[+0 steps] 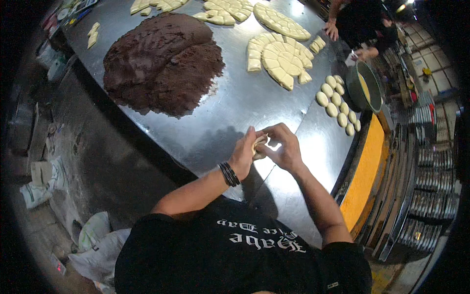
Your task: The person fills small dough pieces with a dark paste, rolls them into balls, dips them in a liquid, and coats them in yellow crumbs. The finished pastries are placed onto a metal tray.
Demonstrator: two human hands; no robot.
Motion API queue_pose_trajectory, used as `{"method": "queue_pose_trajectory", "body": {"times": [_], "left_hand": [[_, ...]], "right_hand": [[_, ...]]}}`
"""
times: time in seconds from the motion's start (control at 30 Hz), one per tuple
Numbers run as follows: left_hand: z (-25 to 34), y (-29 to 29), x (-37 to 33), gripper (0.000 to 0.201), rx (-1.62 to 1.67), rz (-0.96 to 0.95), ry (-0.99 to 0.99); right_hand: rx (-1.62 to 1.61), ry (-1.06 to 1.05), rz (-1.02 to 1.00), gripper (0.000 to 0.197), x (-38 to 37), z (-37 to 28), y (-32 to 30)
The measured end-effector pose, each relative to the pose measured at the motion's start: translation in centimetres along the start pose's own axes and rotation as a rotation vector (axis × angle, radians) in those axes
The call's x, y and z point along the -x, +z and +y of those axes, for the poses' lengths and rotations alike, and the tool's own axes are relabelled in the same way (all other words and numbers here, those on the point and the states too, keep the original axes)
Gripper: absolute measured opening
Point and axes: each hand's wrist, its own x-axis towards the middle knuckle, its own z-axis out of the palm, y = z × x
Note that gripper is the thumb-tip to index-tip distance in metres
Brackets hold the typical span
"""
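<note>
My left hand [241,156] cups a small piece of pale dough [256,144], mostly hidden by the fingers. Against its edge my right hand [286,148] pinches with thumb and fingertips. Both hands are held together above the metal table [235,108], near its front edge. Beyond them to the left spreads a large mound of dark brown paste [161,63]. To the right lie several smooth oval dough balls [336,99] in a loose group.
Cut slabs of pale dough [281,59] lie at the far side of the table. A deep green bowl [374,90] stands at the right edge, above a yellow panel [364,164]. Another person's hand [331,30] rests at the far right. Stacked metal trays [423,196] stand farther right.
</note>
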Motion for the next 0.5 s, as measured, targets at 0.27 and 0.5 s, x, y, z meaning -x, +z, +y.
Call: {"method": "queue_pose_trajectory", "body": {"times": [0.27,0.5], "left_hand": [[1.0,0.6,2.9,0.051,-0.207,-0.005,-0.348],[-1.8,-4.7,3.6,0.023,-1.515,-0.041,0.526]], "right_hand": [[-0.081,-0.04,-0.297,0.018,3.9,4.0,-0.7],[-0.156,-0.214,-0.007,0.026,7.9,7.8,5.0]]}}
